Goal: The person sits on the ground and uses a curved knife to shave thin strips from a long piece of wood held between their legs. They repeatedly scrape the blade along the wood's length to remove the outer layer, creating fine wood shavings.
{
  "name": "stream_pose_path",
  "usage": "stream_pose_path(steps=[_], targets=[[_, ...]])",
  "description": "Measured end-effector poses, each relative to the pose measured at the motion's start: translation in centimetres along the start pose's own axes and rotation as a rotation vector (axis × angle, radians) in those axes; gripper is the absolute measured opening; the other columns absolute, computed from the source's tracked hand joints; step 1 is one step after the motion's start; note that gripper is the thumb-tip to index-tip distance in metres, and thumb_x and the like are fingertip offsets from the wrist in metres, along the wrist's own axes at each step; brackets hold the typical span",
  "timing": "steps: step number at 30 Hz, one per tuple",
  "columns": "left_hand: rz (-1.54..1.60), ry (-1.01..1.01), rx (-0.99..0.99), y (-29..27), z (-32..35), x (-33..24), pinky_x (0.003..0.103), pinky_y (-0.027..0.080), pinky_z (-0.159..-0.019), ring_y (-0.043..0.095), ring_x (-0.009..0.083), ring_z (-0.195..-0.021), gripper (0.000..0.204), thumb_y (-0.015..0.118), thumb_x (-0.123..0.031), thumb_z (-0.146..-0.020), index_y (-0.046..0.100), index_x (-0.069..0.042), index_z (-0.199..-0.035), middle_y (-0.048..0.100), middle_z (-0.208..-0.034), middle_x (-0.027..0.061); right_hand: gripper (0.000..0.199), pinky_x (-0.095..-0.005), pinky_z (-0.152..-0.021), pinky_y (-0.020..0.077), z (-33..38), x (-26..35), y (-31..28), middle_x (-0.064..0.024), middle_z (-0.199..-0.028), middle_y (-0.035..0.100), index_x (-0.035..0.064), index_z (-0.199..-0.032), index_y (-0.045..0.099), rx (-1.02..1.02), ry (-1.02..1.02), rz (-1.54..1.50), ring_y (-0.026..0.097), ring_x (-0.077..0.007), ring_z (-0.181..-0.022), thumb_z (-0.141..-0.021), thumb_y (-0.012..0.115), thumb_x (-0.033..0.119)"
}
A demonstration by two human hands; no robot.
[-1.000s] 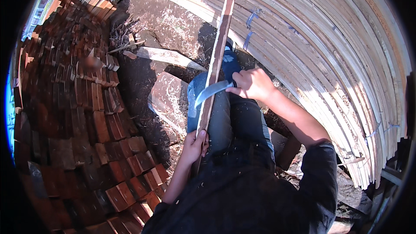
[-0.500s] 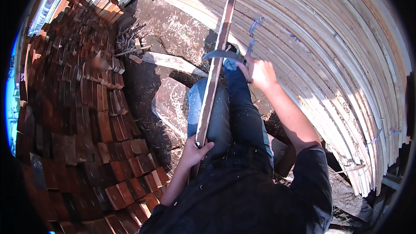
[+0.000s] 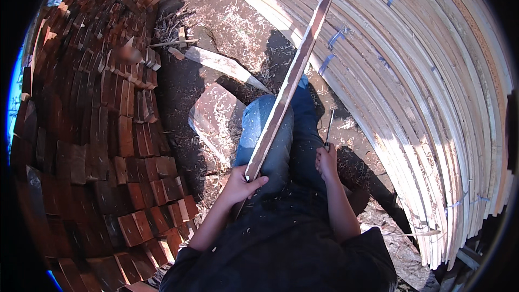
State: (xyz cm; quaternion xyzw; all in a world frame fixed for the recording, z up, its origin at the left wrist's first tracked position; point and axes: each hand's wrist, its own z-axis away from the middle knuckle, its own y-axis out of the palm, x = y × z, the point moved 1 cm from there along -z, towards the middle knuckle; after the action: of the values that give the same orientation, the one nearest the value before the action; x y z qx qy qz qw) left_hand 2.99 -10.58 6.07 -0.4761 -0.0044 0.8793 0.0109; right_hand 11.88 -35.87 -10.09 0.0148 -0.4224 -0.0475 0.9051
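A long, narrow wooden strip (image 3: 294,81) slants up and to the right from my lap, dark on its face and pale along one edge. My left hand (image 3: 241,186) is wrapped round its near end, thumb across the top, above my left thigh. Beside my right thigh, my right hand (image 3: 326,163) is closed round the handle of a curved-blade knife (image 3: 331,123). The blade is seen nearly edge-on, pointing away from me and apart from the strip. Small pale shavings lie on my jeans and dark shirt.
Stacked reddish-brown wood blocks (image 3: 135,170) rise along the left. On the right lies a big pile of long pale strips (image 3: 411,108), with blue ties (image 3: 336,38). A flat board (image 3: 219,62) and a broad slab (image 3: 216,116) lie on the shaving-strewn ground.
My right hand has drawn the knife from the strip's middle back toward my right thigh, its blade turning to point away. The strip's far end has swung right; my left hand keeps its grip.
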Motion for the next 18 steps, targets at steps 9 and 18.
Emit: stream_pose_path(steps=[9, 18], targets=[[0.030, 0.003, 0.089, -1.5, -0.2, 0.4, 0.022, 0.036, -0.035, 0.048, 0.0061, -0.037, 0.025, 0.073, -0.021, -0.083, 0.058, -0.002, -0.077, 0.050, -0.049, -0.0016, 0.035, -0.0236, -0.038, 0.0403, 4.1, 7.5, -1.2, -0.0044, -0.077, 0.051, 0.0058, -0.129, 0.044, 0.120, -0.107, -0.088, 0.048, -0.0089, -0.047, -0.096, 0.050, 0.016], [-0.019, -0.040, 0.241, -2.8, -0.7, -0.8, 0.023, 0.036, -0.035, 0.048, 0.0074, -0.037, 0.030, 0.075, -0.024, -0.079, 0.060, 0.001, -0.084, 0.053, -0.054, -0.0004, 0.029, -0.0185, -0.036, 0.0333, 6.1, 18.0, 1.5, -0.0098, -0.068, 0.059, 0.0062, -0.121, 0.042, 0.497, -0.554, -0.004, 0.045, -0.0069, -0.041, -0.097, 0.053, 0.018]])
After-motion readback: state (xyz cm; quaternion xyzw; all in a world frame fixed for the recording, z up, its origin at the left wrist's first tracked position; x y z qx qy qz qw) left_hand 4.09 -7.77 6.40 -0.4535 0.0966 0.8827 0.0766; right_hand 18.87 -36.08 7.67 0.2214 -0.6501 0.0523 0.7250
